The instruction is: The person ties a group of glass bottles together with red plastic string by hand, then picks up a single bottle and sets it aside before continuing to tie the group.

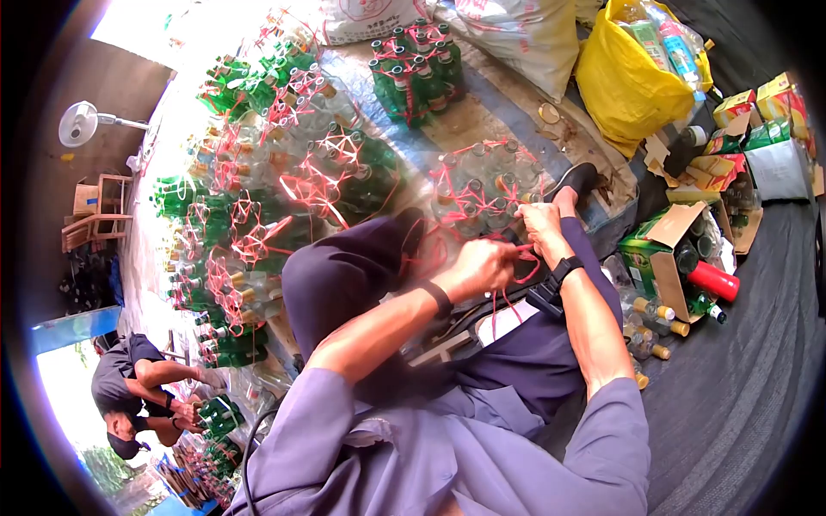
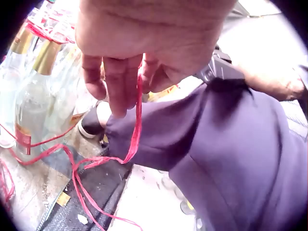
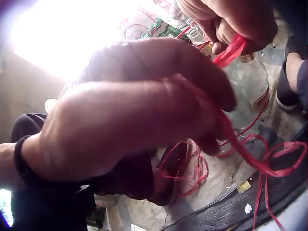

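Observation:
Red plastic twine (image 1: pixel 527 268) runs between my two hands. My left hand (image 1: pixel 486 265), with a black band at its wrist, grips one length of it. In the left wrist view a strand of twine (image 2: pixel 138 120) hangs down from between the left fingers (image 2: pixel 118 91). Just beyond, my right hand (image 1: pixel 542 225) holds the twine close to the bottles; the right wrist view shows this hand (image 3: pixel 240 21) curled round a flattened strip. Beside the hands stands a bundle of clear glass bottles (image 1: pixel 482 185), with red twine laced around the necks. Loose loops of twine (image 3: pixel 192 168) trail on the ground.
Many tied bottles (image 1: pixel 301 172) fill the left side. A green bottle bundle (image 1: pixel 417 77), white sacks (image 1: pixel 516 34) and a yellow bag (image 1: pixel 624 86) stand ahead. Right lie an open carton (image 1: pixel 680 236) and loose bottles (image 1: pixel 650 322). Another person (image 1: pixel 142 378) handles green bottles at lower left.

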Action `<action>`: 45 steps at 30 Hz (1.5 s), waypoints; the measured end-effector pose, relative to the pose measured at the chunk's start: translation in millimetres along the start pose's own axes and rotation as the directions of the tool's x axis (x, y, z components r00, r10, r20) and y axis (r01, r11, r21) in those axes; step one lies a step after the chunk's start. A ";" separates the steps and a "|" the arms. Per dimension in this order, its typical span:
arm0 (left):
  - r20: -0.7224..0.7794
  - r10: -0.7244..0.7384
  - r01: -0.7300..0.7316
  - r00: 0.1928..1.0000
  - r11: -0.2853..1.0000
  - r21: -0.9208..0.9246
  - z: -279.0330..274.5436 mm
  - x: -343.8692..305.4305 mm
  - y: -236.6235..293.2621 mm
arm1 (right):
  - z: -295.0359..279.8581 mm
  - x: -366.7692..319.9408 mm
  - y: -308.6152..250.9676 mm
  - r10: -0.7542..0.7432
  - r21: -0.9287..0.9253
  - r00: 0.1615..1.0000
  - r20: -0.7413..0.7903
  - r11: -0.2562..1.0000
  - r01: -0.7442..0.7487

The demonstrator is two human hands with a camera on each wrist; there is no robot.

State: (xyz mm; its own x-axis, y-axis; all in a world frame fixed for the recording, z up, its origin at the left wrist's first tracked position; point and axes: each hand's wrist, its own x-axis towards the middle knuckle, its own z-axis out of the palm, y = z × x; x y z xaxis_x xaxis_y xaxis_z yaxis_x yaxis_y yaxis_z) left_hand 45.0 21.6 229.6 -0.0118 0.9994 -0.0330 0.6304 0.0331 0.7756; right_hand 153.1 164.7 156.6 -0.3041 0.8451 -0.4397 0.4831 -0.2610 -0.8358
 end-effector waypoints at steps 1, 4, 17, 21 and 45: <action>-0.151 0.018 -0.022 0.988 1.000 -0.021 -2.5 4.3 -4.3 | -1.0 2.3 2.2 0.001 0.003 1.000 -0.001 1.000 -0.001; -0.266 -0.077 0.084 0.961 0.996 0.016 -20.3 23.0 -4.1 | -3.8 4.5 0.4 -0.029 0.043 0.996 0.086 0.999 0.025; -0.051 0.102 -0.076 0.993 0.923 0.378 -11.3 76.6 -43.8 | -9.5 3.2 -9.9 0.081 -0.151 0.991 0.107 0.986 -0.065; -0.060 0.107 -0.080 0.992 0.935 0.344 -9.0 76.2 -49.1 | 1.0 33.7 48.4 -0.425 -0.431 0.875 0.232 0.761 0.484; -0.076 0.101 -0.068 0.992 0.933 0.354 -7.6 71.4 -48.3 | -62.4 7.3 -61.6 -0.570 -0.709 0.788 0.231 0.456 0.538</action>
State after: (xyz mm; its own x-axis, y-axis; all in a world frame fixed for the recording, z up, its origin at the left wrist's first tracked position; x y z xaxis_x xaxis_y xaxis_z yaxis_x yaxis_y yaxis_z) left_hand 7.8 91.4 194.6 -0.0068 0.9956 0.0936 0.8634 -0.0414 0.5028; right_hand 172.3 216.0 225.4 -0.7049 0.7073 0.0538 0.6392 0.6663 -0.3841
